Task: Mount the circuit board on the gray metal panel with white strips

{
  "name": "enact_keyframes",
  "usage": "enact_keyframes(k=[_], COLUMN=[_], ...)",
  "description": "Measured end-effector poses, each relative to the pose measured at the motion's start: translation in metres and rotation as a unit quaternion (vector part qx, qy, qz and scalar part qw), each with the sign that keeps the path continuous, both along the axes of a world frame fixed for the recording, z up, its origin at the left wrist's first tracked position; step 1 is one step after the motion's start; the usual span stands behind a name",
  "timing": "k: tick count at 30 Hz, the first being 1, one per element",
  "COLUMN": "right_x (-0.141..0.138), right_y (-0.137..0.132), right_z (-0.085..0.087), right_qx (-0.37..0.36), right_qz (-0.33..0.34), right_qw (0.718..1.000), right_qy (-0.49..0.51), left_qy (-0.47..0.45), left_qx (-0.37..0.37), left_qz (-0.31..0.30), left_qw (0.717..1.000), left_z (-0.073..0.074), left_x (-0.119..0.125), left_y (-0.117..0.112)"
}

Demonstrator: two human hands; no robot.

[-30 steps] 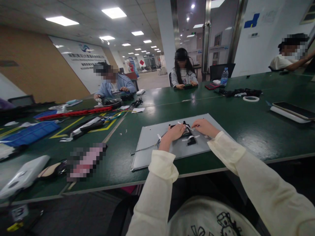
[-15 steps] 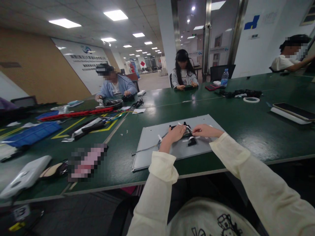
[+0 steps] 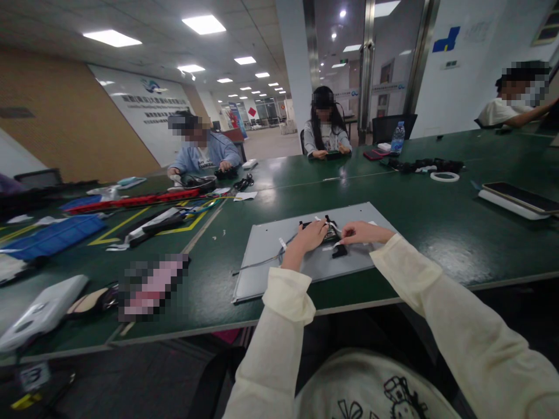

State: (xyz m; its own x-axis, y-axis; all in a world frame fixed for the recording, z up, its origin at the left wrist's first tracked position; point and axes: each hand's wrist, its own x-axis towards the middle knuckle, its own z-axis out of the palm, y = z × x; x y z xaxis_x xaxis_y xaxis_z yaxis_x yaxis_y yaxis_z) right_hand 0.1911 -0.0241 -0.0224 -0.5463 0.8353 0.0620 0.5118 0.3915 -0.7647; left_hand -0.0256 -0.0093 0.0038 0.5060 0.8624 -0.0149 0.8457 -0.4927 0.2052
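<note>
A grey flat panel (image 3: 271,256) lies on the green table (image 3: 437,221) in front of me. On its middle sits a small black part (image 3: 332,235) with white tape strips and a thin cable (image 3: 262,263) running off to the left. My left hand (image 3: 308,238) rests curled on the left side of that part, fingers pressed onto it. My right hand (image 3: 360,233) lies on its right side with fingertips pinched on a white strip. Cream sleeves cover both my arms.
A white tape roll (image 3: 444,176), a phone on a white box (image 3: 517,201), a water bottle (image 3: 397,138) and black parts lie at the right. Blue tray (image 3: 52,237), red strip (image 3: 131,202) and grey device (image 3: 41,314) lie left. Three other people sit at the far side.
My right hand has slid slightly left and lower on the black part, flattening out. My left hand stays in place.
</note>
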Motion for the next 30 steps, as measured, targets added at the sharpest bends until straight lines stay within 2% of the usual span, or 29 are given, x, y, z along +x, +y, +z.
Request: enact_keyframes(k=[5,9,11,14,17,21,23,25,30], right_x=[0.0,-0.002,-0.004,-0.004,-0.002,0.002,0.003,0.002,-0.001], right_y=[-0.003,-0.009,-0.012,-0.016,-0.018,-0.019,-0.018,-0.018,-0.02], right_z=[0.003,0.01,0.015,0.024,0.032,0.036,0.034,0.029,0.013], right_qx=[-0.033,-0.088,-0.1,-0.097,-0.089,-0.098,-0.105,-0.102,-0.08], right_qz=[0.002,0.001,0.001,-0.013,-0.029,-0.036,-0.035,-0.038,-0.071], right_qw=[0.999,0.995,0.993,0.991,0.986,0.977,0.977,0.98,0.988], right_qy=[0.031,0.053,0.066,0.088,0.137,0.184,0.182,0.167,0.114], left_qy=[0.0,-0.023,-0.053,-0.154,-0.254,-0.297,-0.321,-0.332,-0.283], left_qx=[0.01,0.015,0.029,0.05,-0.011,-0.115,-0.123,-0.121,-0.097], left_qz=[0.001,0.007,0.004,-0.01,-0.031,-0.083,-0.091,-0.071,0.013], left_qw=[1.0,1.0,0.998,0.987,0.967,0.944,0.935,0.933,0.954], left_z=[-0.002,-0.003,-0.002,0.007,0.019,0.027,0.024,0.018,0.003], left_x=[0.0,0.0,0.001,0.006,0.012,0.012,0.009,0.006,0.004], left_y=[0.0,0.002,0.003,0.001,-0.007,-0.022,-0.027,-0.031,-0.04])
